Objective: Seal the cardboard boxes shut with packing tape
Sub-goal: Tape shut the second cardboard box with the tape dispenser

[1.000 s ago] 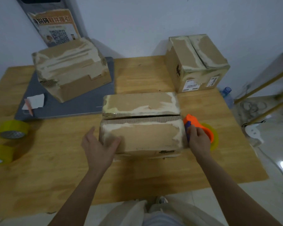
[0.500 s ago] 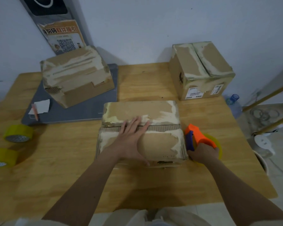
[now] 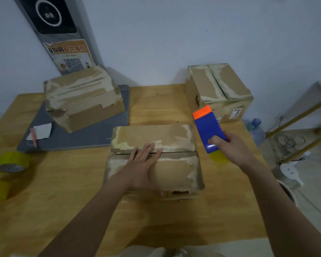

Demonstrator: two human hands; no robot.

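A worn cardboard box (image 3: 176, 171) sits mid-table, its two top flaps meeting at a seam across the middle. My left hand (image 3: 143, 164) lies flat on the near flap, straight fingers reaching over the seam. My right hand (image 3: 230, 145) grips a blue and orange tape dispenser (image 3: 208, 128), lifted to the right of the box; its yellow tape roll (image 3: 219, 156) shows below my fingers. A second box (image 3: 83, 97) stands at the back left. A third box (image 3: 219, 89) stands at the back right.
The wooden table (image 3: 156, 216) carries a grey mat (image 3: 82, 134) under the back left box, with a paper scrap and a red pen. Two spare yellow tape rolls (image 3: 12, 162) lie at the left edge. A water bottle (image 3: 255, 127) and clutter stand off the table's right side.
My right hand has lifted the tape dispenser from the table beside the box up to the level of its top. My left hand went from the box's front left corner onto the top flap.
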